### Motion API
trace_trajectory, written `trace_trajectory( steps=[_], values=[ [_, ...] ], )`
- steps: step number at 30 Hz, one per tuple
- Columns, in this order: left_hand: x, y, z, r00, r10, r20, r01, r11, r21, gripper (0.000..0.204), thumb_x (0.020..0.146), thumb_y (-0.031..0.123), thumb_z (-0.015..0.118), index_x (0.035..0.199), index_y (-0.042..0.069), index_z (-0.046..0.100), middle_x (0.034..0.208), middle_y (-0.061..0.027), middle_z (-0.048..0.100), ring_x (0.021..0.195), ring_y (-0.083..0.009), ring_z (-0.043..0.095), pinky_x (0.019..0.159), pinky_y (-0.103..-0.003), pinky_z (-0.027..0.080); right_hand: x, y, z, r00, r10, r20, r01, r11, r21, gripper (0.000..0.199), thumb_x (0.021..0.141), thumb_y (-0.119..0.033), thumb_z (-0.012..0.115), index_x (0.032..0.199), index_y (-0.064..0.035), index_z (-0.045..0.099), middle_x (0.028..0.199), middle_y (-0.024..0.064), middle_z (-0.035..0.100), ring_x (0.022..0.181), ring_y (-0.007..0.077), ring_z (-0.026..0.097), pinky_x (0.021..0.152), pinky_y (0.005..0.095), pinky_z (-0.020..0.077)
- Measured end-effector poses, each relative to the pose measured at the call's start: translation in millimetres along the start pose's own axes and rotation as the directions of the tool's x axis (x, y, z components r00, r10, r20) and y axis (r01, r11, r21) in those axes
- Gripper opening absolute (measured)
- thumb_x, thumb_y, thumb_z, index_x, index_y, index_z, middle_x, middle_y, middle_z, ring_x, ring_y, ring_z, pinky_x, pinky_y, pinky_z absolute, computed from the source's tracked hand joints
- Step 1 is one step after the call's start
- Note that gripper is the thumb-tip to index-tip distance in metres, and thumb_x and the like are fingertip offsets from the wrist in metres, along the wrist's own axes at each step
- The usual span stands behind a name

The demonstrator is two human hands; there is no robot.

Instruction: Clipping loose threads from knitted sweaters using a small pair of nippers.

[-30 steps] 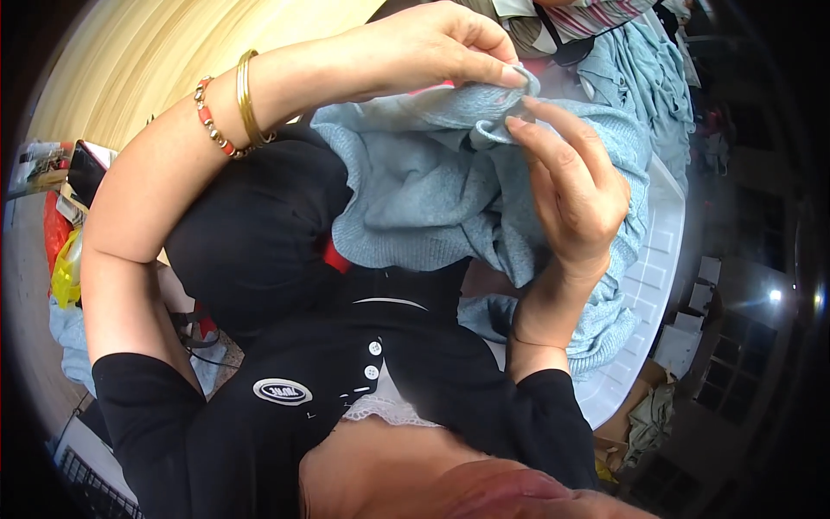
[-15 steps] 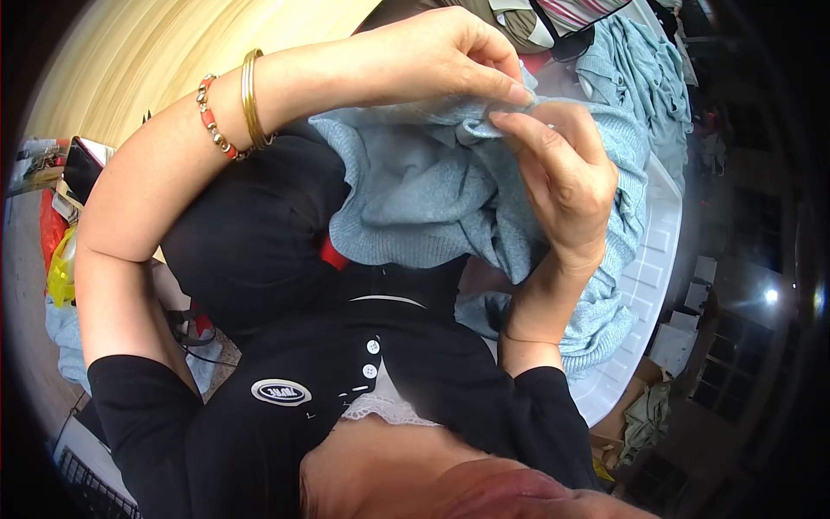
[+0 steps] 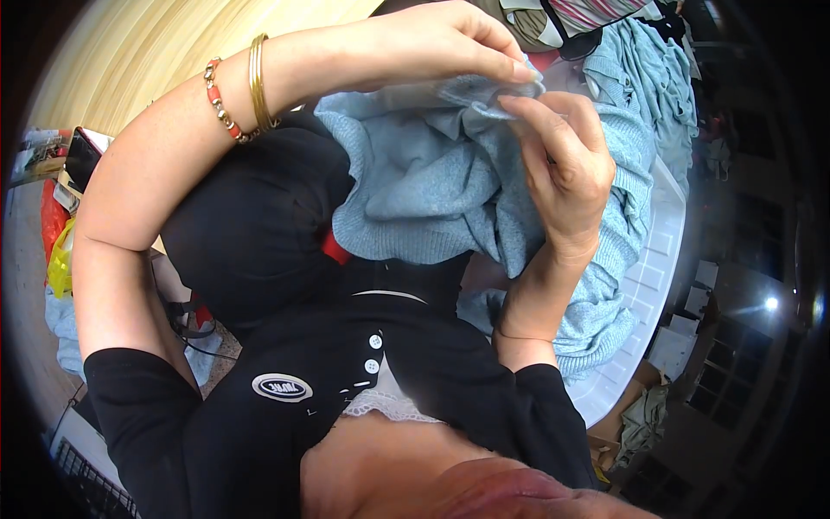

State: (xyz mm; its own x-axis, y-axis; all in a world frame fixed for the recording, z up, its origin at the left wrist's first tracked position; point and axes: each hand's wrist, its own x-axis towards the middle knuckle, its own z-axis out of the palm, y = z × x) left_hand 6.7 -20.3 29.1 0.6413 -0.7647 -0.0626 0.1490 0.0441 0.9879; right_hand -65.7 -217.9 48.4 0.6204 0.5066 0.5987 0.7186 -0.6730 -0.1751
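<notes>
A light blue knitted garment (image 3: 424, 186) with a ribbed edge hangs in loose folds over my lap. My left hand (image 3: 475, 43) reaches across the top and pinches the garment's edge between thumb and fingertips. Close beside it, my right hand (image 3: 566, 164) pinches the same cloth with thumb and forefinger, its other fingers curled. A small loop or fold of the fabric stands between the two fingertips. Whether something thin is also held there, I cannot make out.
A white plastic tub (image 3: 653, 268) at the right holds more light blue knitwear (image 3: 596, 333). Behind it lie further blue knits (image 3: 648, 86) and a striped cloth (image 3: 596, 13). A pale wooden tabletop (image 3: 173, 52) fills the far left. Red and yellow bags (image 3: 59, 251) lie at the left edge.
Both hands have risen slightly with the pinched edge, and the fingertips have drawn a little apart. The left hand has shifted slightly away; the garment's folds are nearly the same.
</notes>
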Motion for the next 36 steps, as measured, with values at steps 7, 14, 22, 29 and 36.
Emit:
trace_trajectory(
  steps=[7,14,22,29,36],
  values=[
    [-3,-12,5,0.953,0.3,-0.052,-0.259,0.887,0.383,0.044,0.078,0.018,0.078,0.116,0.002,0.063,0.099,-0.0041,0.065,0.093,-0.0094,0.058,0.081,-0.023,0.046,-2,11,12,0.993,0.094,-0.072,-0.089,0.994,0.067,0.02,0.076,0.002,0.069,0.095,-0.0058,0.07,0.083,0.0077,0.061,0.069,0.0197,0.062,0.06,0.0289,0.0501],
    [4,-30,0,0.912,0.374,-0.167,-0.245,0.826,0.508,0.037,0.083,0.017,0.074,0.114,0.0,0.063,0.093,-0.002,0.065,0.084,-0.0066,0.058,0.074,-0.021,0.048,-6,20,27,0.987,0.142,-0.075,-0.123,0.97,0.211,0.02,0.076,0.001,0.068,0.096,-0.0039,0.07,0.086,0.0108,0.065,0.076,0.0233,0.065,0.067,0.0302,0.0512],
    [6,-18,-3,0.972,0.214,-0.099,-0.143,0.869,0.474,0.028,0.083,0.011,0.074,0.109,0.005,0.069,0.09,-0.0008,0.067,0.076,-0.0031,0.057,0.067,-0.018,0.045,-14,33,31,0.935,0.351,-0.049,-0.278,0.813,0.511,0.047,0.073,-0.002,0.073,0.119,-0.0048,0.06,0.117,0.0076,0.061,0.085,0.0146,0.063,0.074,0.0257,0.0524],
    [3,-19,5,0.968,0.225,-0.111,-0.142,0.854,0.5,0.03,0.082,0.01,0.075,0.109,0.001,0.065,0.095,-0.003,0.067,0.085,-0.0057,0.061,0.074,-0.019,0.048,-25,33,35,0.897,0.435,0.08,-0.391,0.697,0.601,0.03,0.079,-0.007,0.074,0.106,-0.0002,0.065,0.099,0.0075,0.067,0.088,0.0155,0.067,0.077,0.0254,0.0535],
    [2,-15,8,0.963,0.208,-0.172,-0.094,0.854,0.511,0.023,0.081,0.006,0.075,0.101,0.003,0.065,0.094,-0.002,0.066,0.086,-0.006,0.061,0.075,-0.02,0.05,-35,39,46,0.878,0.473,0.069,-0.365,0.569,0.737,0.023,0.078,-0.003,0.073,0.098,0.0015,0.065,0.089,0.0062,0.067,0.084,0.013,0.067,0.072,0.0223,0.054]
  ],
)
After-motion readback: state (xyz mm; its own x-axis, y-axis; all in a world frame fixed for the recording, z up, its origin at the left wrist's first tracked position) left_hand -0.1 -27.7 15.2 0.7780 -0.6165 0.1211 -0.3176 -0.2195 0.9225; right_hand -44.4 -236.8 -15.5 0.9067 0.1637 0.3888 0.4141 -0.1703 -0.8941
